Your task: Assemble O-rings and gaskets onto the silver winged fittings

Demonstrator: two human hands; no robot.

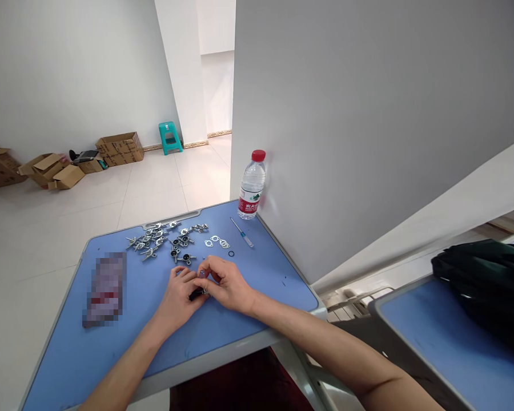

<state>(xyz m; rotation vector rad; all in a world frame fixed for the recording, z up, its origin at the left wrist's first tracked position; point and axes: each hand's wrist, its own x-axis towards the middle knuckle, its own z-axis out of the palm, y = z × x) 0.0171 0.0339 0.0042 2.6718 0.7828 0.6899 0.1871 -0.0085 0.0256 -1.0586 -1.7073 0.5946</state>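
My left hand (180,297) is closed around a small black and silver metal part (197,293), held low over the blue table. My fingers hide most of it. Thumb and index finger of my right hand (229,285) are bent together in a pinch right at that part; what sits between them is too small to make out. Just beyond my hands stand several metal fittings with black round openings (187,259). Farther left lies a pile of silver metal fittings (154,237). Flat oval metal plates (224,244) and a black rubber ring (232,253) lie past my right hand.
A screwdriver (243,234) with a clear handle lies near a water bottle (249,197) by the grey wall. A blurred purple packet (105,290) rests on the table's left. A second table (445,337) at right bears a dark bag (484,279). Cardboard boxes (120,149) stand behind.
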